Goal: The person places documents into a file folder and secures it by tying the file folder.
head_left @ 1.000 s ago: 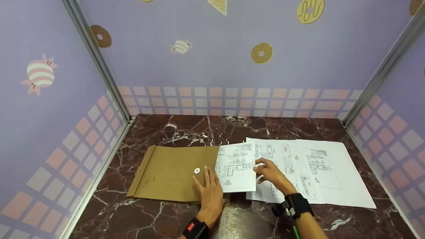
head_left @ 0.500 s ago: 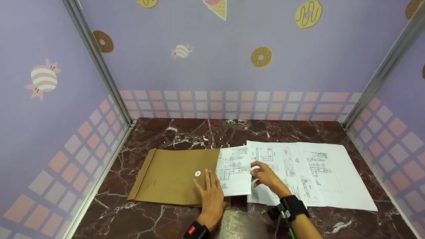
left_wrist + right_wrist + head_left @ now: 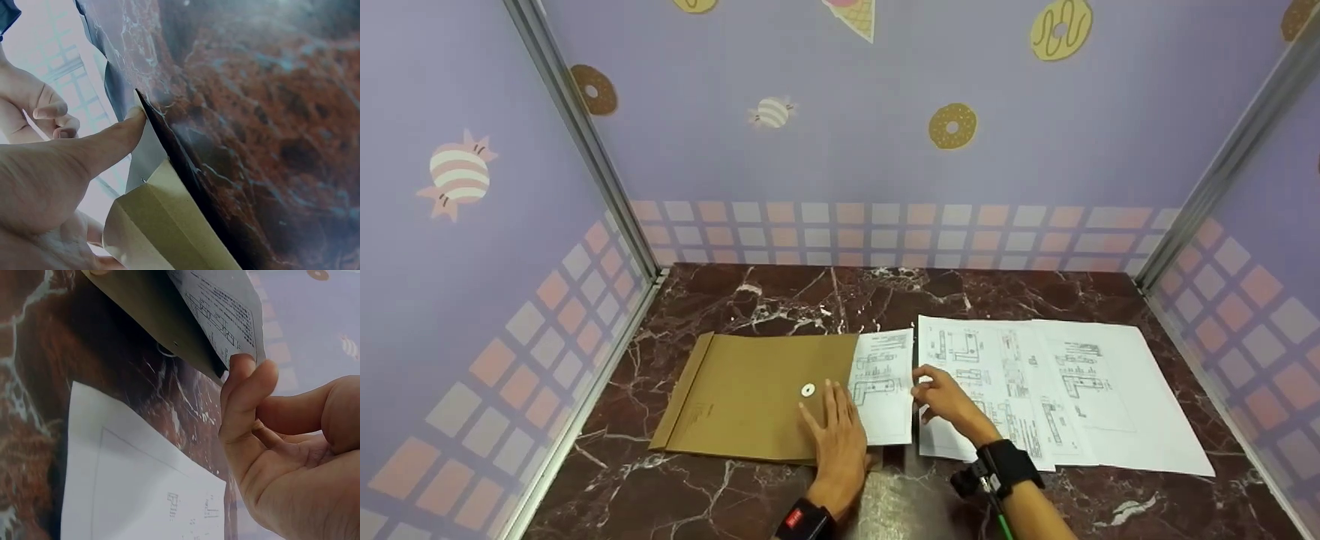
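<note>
A brown envelope [image 3: 757, 397] with a white round button lies on the left of the marble table. Printed drawing sheets [image 3: 885, 390] stick out of its right-hand mouth. My left hand [image 3: 836, 442] rests on the envelope near that mouth, with fingers extended; one digit touches an edge beside the opening in the left wrist view. At the right edge of the protruding sheets, my right hand [image 3: 949, 401] pinches the paper with bent fingers [image 3: 247, 391]. How many sheets are in that grip cannot be seen. The part inside the envelope is hidden.
More drawing sheets [image 3: 997, 367] lie overlapping to the right, partly under my right forearm. A plainer large sheet [image 3: 1155, 405] reaches farthest right. Purple panels with metal corner posts [image 3: 1192, 195] enclose the table [image 3: 877, 289] at the back and sides.
My right hand has moved left with the drawing sheets, which now stick less far out of the envelope. A gap shows between them and the sheets on the right. My left hand has stayed put.
</note>
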Action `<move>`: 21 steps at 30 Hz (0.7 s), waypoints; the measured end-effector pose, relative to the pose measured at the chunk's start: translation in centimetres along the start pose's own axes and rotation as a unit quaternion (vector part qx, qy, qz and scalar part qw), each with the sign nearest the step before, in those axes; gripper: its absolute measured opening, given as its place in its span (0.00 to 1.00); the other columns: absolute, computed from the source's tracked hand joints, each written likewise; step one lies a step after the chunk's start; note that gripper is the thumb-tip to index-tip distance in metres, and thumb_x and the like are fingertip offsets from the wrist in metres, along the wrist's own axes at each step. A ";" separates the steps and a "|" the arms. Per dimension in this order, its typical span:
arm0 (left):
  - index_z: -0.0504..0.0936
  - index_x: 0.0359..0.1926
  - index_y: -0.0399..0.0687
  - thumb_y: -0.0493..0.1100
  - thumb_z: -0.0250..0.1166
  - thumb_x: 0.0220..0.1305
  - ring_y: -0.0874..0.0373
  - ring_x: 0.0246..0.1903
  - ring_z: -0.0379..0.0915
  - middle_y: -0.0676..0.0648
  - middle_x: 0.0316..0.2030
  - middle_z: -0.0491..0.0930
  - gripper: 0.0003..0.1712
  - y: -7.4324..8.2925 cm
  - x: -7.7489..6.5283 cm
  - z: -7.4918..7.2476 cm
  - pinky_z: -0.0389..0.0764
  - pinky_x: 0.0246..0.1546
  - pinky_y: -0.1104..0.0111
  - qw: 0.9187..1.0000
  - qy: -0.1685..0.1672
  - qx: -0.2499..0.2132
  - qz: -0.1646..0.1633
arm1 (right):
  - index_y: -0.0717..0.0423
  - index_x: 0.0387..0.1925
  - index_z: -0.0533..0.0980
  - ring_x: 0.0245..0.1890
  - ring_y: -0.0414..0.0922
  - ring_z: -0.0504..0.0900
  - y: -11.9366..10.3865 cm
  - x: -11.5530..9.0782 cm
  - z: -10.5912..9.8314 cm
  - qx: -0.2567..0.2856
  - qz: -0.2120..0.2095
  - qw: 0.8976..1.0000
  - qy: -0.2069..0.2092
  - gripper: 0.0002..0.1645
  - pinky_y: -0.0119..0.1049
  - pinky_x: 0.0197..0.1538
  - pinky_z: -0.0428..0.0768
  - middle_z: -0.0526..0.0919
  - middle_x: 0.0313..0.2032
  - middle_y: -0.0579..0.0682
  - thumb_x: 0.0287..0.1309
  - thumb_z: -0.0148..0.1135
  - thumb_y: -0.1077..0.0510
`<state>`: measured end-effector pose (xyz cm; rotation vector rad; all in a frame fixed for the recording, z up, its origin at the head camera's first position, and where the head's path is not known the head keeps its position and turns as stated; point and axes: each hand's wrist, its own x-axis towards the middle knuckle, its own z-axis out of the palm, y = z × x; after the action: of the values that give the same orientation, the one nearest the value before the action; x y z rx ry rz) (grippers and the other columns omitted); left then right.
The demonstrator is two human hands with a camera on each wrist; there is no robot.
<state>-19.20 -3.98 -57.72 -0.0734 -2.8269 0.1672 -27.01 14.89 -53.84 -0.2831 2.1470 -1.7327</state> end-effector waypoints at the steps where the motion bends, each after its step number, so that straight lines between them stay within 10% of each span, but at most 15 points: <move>1: 0.69 0.68 0.36 0.65 0.82 0.27 0.42 0.73 0.55 0.35 0.71 0.64 0.67 0.0 0.0 0.0 0.59 0.65 0.31 1.000 -0.001 0.000 0.000 | 0.71 0.53 0.64 0.24 0.42 0.78 0.0 0.1 0.2 0.000 0.001 1.000 -0.001 0.15 0.34 0.23 0.78 0.73 0.24 0.49 0.68 0.48 0.67; 21: 0.66 0.70 0.35 0.61 0.82 0.27 0.41 0.74 0.54 0.35 0.71 0.63 0.68 -0.3 -0.1 0.2 0.58 0.65 0.31 1.000 -0.007 -0.003 0.003 | 0.73 0.52 0.66 0.19 0.42 0.79 0.7 1.1 3.0 -0.005 0.007 1.000 0.006 0.18 0.47 0.27 0.86 0.76 0.25 0.52 0.63 0.51 0.67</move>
<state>-19.21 -4.31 -57.88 -0.0830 -2.8423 0.1627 -26.74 11.89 -55.19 -0.2609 2.1623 -1.7213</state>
